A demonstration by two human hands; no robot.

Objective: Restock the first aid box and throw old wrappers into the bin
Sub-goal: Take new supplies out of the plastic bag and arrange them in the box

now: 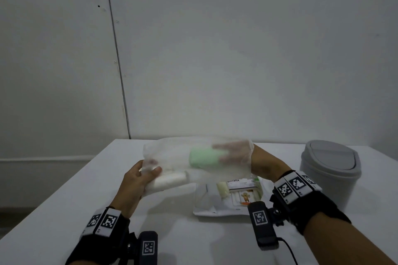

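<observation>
A translucent plastic bag is held up over the white table. My left hand grips the bag's lower left edge, beside a white roll inside it. My right hand is inside the bag, fingers closed around a light green roll; the hand is blurred. Below the bag lies the open white first aid box, holding a cream roll, a white "ultrafix" packet and plasters. A grey bin with a swing lid stands at the right.
The table's back edge meets a plain white wall. The table's left edge drops off to the floor. Black wrist straps with marker tags sit on both forearms, and a cable hangs from the right one.
</observation>
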